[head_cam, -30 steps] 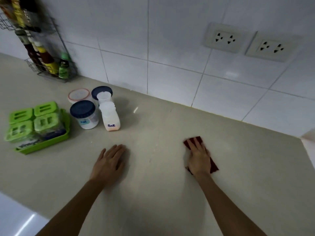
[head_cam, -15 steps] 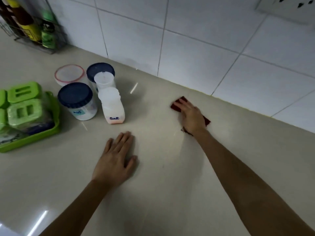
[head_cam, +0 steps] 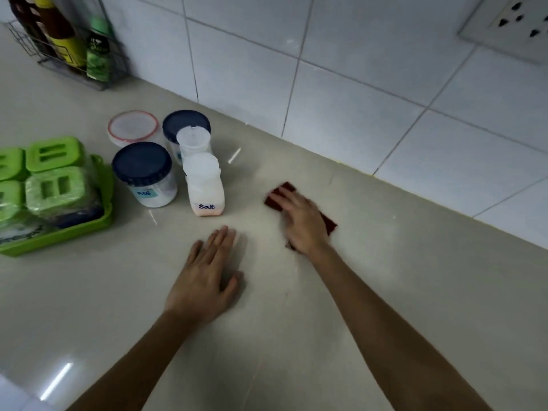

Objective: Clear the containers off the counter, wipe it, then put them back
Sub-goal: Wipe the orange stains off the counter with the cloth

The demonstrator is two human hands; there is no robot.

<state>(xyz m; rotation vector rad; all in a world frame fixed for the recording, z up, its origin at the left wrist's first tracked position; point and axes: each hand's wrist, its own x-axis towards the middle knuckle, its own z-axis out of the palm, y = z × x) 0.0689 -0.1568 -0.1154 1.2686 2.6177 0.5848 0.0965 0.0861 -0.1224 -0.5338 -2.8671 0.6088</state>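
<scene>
Head view, from the left edge across: a green tray [head_cam: 63, 237] sits on the pale worktop [head_cam: 415, 277] and holds four boxes with green lids [head_cam: 56, 185], set two by two; the two on the left are cut by the frame. Behind it, against the white tiled wall [head_cam: 243, 63], a wire rack [head_cam: 74, 75] carries bottles; three can be made out, the rest are too blurred to count.

Just right of the tray stand five containers in a tight group. One is a low tub with a red-rimmed clear lid [head_cam: 132, 126]. Two are jars with dark blue lids, one in front [head_cam: 141, 161] and one behind [head_cam: 186, 123]. Two are white bottles, the nearer one marked "Salt" [head_cam: 204, 188] and the other [head_cam: 193, 140] right behind it.

Near the salt bottle, the left hand [head_cam: 207, 277] lies flat on the worktop, palm down, fingers straight and holding nothing. To its right, the right hand [head_cam: 302, 221] presses one dark red cloth [head_cam: 288, 186] against the worktop with fingers stretched over it; the hand is blurred. The cloth lies well apart from the wall edge.

At the top right corner one wall socket [head_cam: 516, 22] shows.
</scene>
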